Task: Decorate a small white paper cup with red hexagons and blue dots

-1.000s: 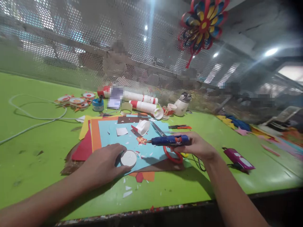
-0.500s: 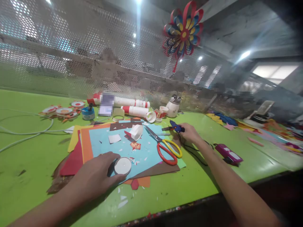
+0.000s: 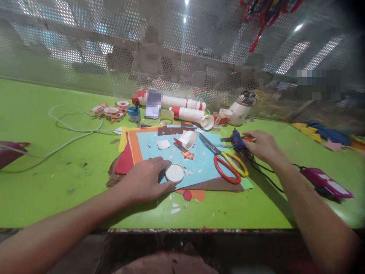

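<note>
Head view. Left hand (image 3: 145,179) was clasped round the white round piece (image 3: 174,173) on the blue sheet (image 3: 199,167), as a second before. Right hand (image 3: 264,146) touched the blue glue gun (image 3: 236,140), moved off the sheet to the green table (image 3: 57,182) beyond the scissors (image 3: 228,165); its hold was unclear. Paper cup stacks (image 3: 185,113) lay sideways, nested, their label blurred.

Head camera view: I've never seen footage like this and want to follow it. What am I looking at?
One camera, worn on a person's head, looks down at their own bare hands; no machine is involved. The left hand grips a white round piece on a light blue sheet atop stacked coloured paper on a green table. The right hand is at a blue glue gun; its grip is unclear. Red-and-yellow scissors lie between the hands; paper cups lie further back.
</note>
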A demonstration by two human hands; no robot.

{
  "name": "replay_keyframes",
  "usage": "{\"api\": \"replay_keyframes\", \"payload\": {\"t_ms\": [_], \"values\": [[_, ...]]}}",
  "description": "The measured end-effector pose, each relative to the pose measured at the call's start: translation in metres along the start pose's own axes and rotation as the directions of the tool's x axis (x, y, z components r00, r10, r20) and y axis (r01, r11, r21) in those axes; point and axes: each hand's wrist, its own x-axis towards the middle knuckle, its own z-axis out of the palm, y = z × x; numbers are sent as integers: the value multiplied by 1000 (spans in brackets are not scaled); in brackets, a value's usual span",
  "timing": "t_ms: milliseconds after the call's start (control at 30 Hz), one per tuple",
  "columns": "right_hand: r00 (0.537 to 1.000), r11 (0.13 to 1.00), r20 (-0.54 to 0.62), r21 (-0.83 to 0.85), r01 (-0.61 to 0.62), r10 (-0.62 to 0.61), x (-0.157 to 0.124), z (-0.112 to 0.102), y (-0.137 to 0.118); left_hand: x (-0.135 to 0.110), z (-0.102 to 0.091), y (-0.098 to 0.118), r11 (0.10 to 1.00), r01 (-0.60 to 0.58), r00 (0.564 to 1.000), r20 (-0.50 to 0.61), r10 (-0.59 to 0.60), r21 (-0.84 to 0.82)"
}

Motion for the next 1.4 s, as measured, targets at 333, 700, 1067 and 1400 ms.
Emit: {"api": "replay_keyframes", "payload": {"t_ms": [333,700,1067,1400], "values": [[880,829,133,423,366,-457,-44,10,-158,-5,-8,-1,995,90,996,-1,-90,-40],[878,741,27,550,386,-478,-57,5,-189,8,-28,13,-3,222,952,217,-217,-975],[914,748,3,576,330,-406,-58,20,-210,17,-20,26,-180,189,969,212,-123,-965],[940,708,182,702,81,-288,-61,19,-209,17,-11,33,-36,190,979,192,-72,-981]]}}
